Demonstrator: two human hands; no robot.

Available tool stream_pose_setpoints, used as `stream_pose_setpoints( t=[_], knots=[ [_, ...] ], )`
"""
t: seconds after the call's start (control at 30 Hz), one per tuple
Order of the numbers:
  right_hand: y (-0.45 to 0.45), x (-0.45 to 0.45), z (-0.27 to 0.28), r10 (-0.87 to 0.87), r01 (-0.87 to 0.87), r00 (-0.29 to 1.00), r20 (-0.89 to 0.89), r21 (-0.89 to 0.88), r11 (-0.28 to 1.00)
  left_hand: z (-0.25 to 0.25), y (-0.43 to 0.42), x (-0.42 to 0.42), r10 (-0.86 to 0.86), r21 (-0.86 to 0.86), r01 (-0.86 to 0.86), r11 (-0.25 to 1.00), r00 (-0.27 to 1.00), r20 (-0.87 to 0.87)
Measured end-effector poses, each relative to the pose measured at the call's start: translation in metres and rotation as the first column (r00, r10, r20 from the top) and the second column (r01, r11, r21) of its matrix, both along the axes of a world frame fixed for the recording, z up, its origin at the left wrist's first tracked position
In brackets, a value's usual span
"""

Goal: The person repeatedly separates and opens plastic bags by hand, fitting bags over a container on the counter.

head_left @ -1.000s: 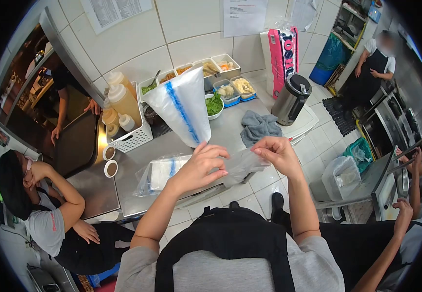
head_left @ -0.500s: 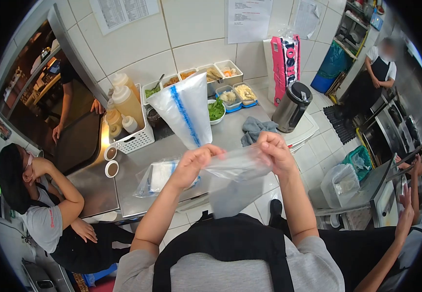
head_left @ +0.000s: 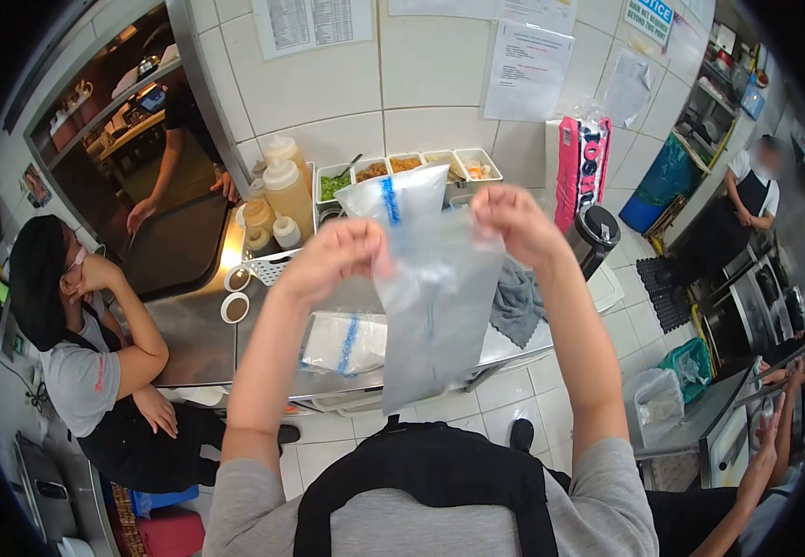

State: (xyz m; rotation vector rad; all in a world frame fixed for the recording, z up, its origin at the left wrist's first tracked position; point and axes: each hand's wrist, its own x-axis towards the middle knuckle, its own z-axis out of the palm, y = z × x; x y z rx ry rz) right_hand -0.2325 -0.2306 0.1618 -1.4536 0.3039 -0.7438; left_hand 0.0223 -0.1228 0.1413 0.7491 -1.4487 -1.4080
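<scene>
A clear plastic bag [head_left: 440, 320] hangs stretched between my two hands, its lower part dangling in front of the counter edge. My left hand [head_left: 333, 258] pinches its upper left corner. The upper right side is pinched in the fingers of my right hand [head_left: 517, 223], slightly blurred. Behind it stands a larger clear plastic bag with a blue stripe [head_left: 412, 188], its lower part hidden. On the steel counter [head_left: 272, 357], below my left hand, lies a flat stack of clear bags with a blue stripe [head_left: 351, 343].
Sauce bottles [head_left: 286, 190] stand left of several food containers [head_left: 370, 170] along the wall. Two small brown sauce cups [head_left: 234, 307] sit at left. A grey cloth [head_left: 519, 302] and steel jug [head_left: 593, 237] are at right. One person [head_left: 96, 334] sits at left; others are nearby.
Both hands have risen and moved farther forward. The bag, bunched between them earlier, now hangs spread out lengthwise. The camera view has shifted, showing more wall.
</scene>
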Motion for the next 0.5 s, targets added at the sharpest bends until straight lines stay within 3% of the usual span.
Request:
stream_pose_setpoints(
  t=[0.03, 0.17, 0.23, 0.27, 0.3, 0.37, 0.4, 0.5],
  knots=[
    [-0.013, 0.008, 0.010, -0.029, 0.029, 1.000, 0.002, -0.026, 0.999, 0.007, -0.009, 0.005, 0.028, 0.056, -0.023, 0.998, 0.996, -0.088],
    [-0.057, 0.038, 0.032, -0.063, 0.066, 0.997, -0.049, 0.078, 0.995, 0.019, -0.054, 0.024, 0.159, 0.143, -0.140, 0.980, 0.979, -0.125],
    [-0.074, 0.052, 0.020, -0.086, 0.130, 0.975, -0.204, 0.213, 0.968, 0.016, -0.068, 0.029, 0.240, 0.228, -0.202, 0.952, 0.958, -0.154],
    [-0.081, 0.056, 0.013, -0.016, 0.089, 0.958, -0.287, 0.244, 0.966, 0.004, -0.077, 0.040, 0.166, 0.280, -0.099, 0.955, 0.960, -0.225],
    [-0.086, 0.060, 0.003, -0.011, 0.085, 0.958, -0.288, 0.245, 0.966, -0.012, -0.085, 0.046, 0.171, 0.281, -0.104, 0.954, 0.959, -0.225],
    [-0.077, 0.067, -0.005, -0.025, 0.126, 0.943, -0.332, 0.284, 0.950, -0.020, -0.079, 0.043, -0.024, 0.278, 0.145, 0.950, 0.918, -0.397],
    [-0.071, 0.067, -0.010, -0.081, 0.193, 0.936, -0.343, 0.306, 0.932, -0.028, -0.072, 0.041, 0.047, 0.380, 0.174, 0.908, 0.861, -0.507],
    [-0.055, 0.070, -0.027, -0.100, 0.189, 0.961, -0.257, 0.349, 0.918, -0.041, -0.062, 0.023, 0.213, 0.466, 0.035, 0.884, 0.858, -0.468]
  ],
)
